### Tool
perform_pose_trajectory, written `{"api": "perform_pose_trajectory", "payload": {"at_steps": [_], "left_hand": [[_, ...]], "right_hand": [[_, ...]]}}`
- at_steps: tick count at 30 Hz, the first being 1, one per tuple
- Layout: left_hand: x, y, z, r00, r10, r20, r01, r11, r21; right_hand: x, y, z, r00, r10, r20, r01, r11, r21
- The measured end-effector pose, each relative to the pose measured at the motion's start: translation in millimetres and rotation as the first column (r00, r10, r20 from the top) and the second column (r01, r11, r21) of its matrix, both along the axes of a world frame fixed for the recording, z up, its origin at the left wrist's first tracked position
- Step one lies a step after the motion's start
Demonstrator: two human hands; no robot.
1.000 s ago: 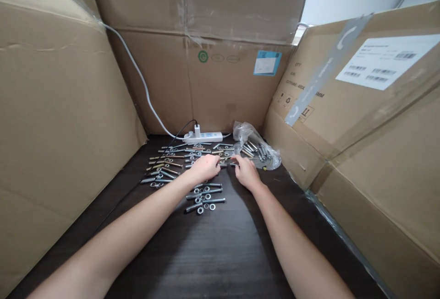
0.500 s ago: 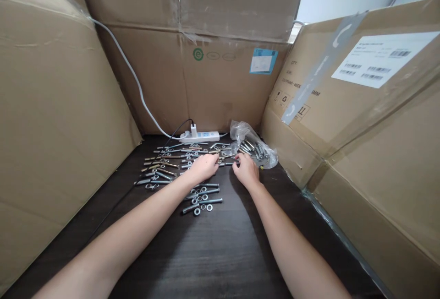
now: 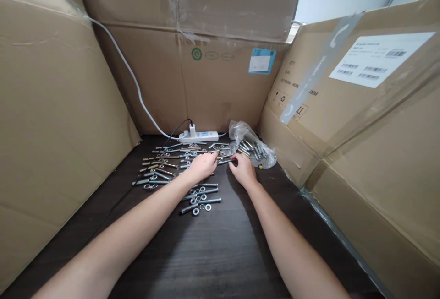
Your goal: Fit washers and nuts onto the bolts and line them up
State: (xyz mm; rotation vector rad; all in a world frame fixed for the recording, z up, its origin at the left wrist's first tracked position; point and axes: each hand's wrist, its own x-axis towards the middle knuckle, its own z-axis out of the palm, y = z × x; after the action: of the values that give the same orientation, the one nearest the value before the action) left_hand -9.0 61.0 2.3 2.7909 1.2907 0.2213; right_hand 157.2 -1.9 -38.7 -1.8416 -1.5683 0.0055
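Note:
My left hand is over the middle of the rows of metal parts, its fingers curled together; whatever they hold is hidden. My right hand is just to the right, its thumb and fingers pinched at the end of a metal bolt that lies between both hands. Around my left hand are several expansion bolts, some silver, some brass-coloured, with loose nuts and washers beside them. In front of it, more silver bolts and flat washers lie on the dark table.
Behind the parts is a white power strip with a plug and cables. A clear plastic bag of bolts lies beyond my right hand. Cardboard boxes wall in the left, back and right.
My right hand has moved slightly left, toward my left hand, with the bolt between them. My left hand has hardly moved. The whole view has shifted a little.

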Motion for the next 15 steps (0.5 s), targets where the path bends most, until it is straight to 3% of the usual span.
{"api": "perform_pose_trajectory", "payload": {"at_steps": [8, 15], "left_hand": [[1, 0, -0.5, 1.0, -0.005, -0.008, 0.005, 1.0, 0.019], [8, -10, 3.6, 0.996, -0.089, -0.008, 0.089, 0.995, 0.043]], "right_hand": [[-1, 0, 2.6, 0.996, 0.057, -0.065, -0.055, 0.998, 0.035], [2, -2, 6.8, 0.989, 0.01, -0.147, 0.005, 0.995, 0.102]]}}
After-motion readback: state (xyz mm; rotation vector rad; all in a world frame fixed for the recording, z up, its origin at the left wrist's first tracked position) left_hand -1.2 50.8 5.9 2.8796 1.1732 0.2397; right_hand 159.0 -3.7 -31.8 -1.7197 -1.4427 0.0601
